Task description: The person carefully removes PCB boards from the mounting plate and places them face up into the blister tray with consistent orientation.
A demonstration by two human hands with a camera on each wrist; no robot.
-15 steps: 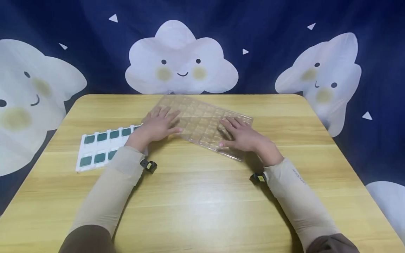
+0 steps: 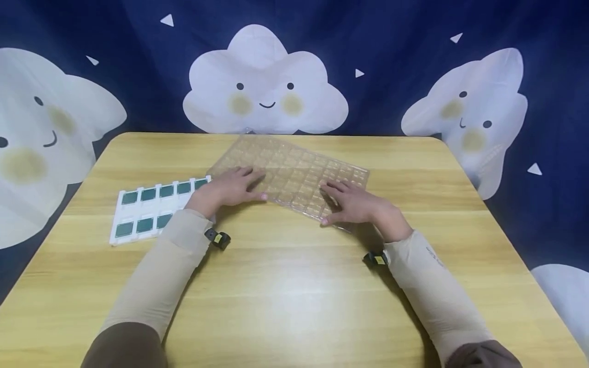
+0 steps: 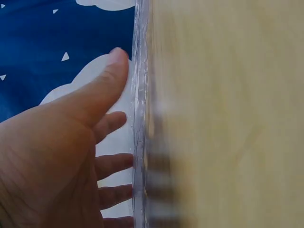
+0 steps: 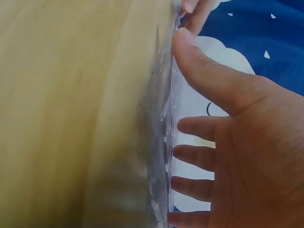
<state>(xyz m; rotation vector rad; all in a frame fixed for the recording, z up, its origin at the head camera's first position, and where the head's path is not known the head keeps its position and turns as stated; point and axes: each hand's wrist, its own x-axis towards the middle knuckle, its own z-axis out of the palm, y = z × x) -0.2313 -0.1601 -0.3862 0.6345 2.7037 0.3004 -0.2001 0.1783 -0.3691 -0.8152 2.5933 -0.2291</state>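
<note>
A clear plastic tray (image 2: 294, 176) with rows of small compartments lies slantwise at the back of the table. On its left side rests my left hand (image 2: 234, 186), fingers extended; in the left wrist view the fingertips (image 3: 121, 192) meet the tray's edge (image 3: 139, 118). My right hand (image 2: 356, 204) lies over the tray's right end with its fingers fairly straight. The right wrist view has those fingertips (image 4: 179, 151) against the plastic, the thumb near it. Neither hand curls round anything. Left of the tray sits a white panel (image 2: 158, 205) bearing green rectangles, partly hidden by my left arm.
The wooden table (image 2: 294, 286) has rounded far corners, and the tray's far corner reaches its back edge. Behind hangs a dark blue cloth (image 2: 377, 30) printed with white clouds. A small black device (image 2: 218, 238) is strapped at each wrist.
Both hands have settled lower onto the tray, their fingers less spread. The left fingertips have shifted slightly right and nearer me. The tray stays in nearly the same place.
</note>
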